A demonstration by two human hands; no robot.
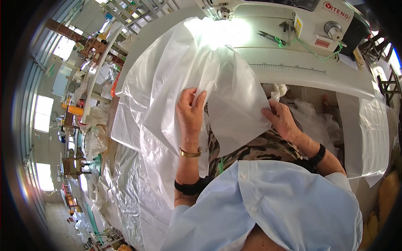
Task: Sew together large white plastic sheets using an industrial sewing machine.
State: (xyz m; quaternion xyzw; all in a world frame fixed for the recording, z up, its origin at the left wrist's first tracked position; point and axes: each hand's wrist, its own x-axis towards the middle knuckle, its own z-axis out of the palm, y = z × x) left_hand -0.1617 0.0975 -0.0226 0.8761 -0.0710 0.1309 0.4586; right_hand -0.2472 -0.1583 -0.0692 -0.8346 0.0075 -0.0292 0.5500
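A large sheet of translucent white plastic fabric [167,100] runs from under the sewing machine's needle area [224,16] down over the table edge toward my lap. My left hand [190,108] pinches a fold of it near the middle, thumb and fingers closed on the material. At its right edge, my right hand [281,118] grips the sheet between thumb and fingers. Between my hands a panel of the sheet hangs down over my camouflage-patterned trousers [251,146]. Bright lamp glare hides where the fabric meets the needle.
The white sewing machine [310,25] spans the top right. Black thread snips [271,37] with green cord lie on the table [289,60], beside a printed ruler scale. More plastic sheeting [364,134] hangs at the right. Crumpled sheeting [121,196] lies at the lower left.
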